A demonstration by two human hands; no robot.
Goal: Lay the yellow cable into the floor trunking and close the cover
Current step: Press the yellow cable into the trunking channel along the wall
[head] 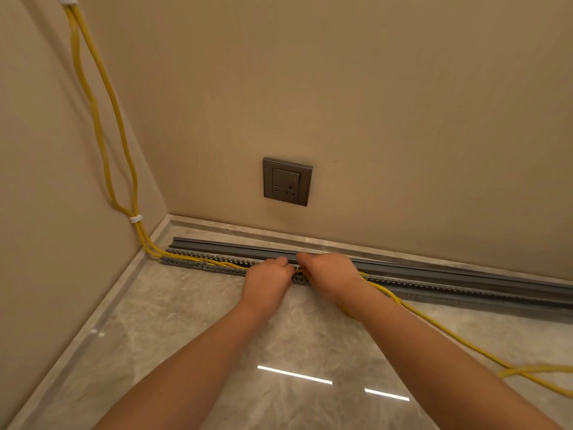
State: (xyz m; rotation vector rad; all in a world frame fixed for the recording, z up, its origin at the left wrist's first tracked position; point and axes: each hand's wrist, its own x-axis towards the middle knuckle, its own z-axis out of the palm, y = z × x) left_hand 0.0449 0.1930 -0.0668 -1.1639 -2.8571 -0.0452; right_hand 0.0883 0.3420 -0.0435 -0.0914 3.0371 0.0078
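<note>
**Now pressing the cable into the open trunking**

Right now the person is crouching over the floor (pixel 217 321) and working at the trunking (pixel 449 293), which is running along the foot of the wall from 9 o'clock to 3 o'clock. The left hand (pixel 268 282) and the right hand (pixel 328 276) are meeting knuckle to knuckle over the slotted channel. Both are curling their fingers down onto the cable (pixel 434 321), and a short yellow stretch is showing between them. They look to be pinching it, though the fingertips are hiding behind the knuckles. Keeping the hands this close is probably letting one pin the seated length while the other feeds the next bit down.

From the 11 o'clock corner the cable is coming down the wall in loose strands, which a white tie (pixel 135 218) is gathering. It is then entering the trunking's end, and that stretch is lying in the channel up to the hands. Past the right hand it is leaving the channel and trailing across the floor toward 4 o'clock, so roughly the right half is waiting to be laid.

At 12 o'clock of the trunking, the cover (pixel 217 246) is lying flat against the skirting. There it is keeping out of the way, yet within reach for closing. Above the hands, also at 12 o'clock, a grey socket (pixel 287 181) is sitting in the wall, apart from the work.

Next the slack looks to need straightening, since any kink riding above the slotted walls could be stopping the cover from snapping shut.
</note>
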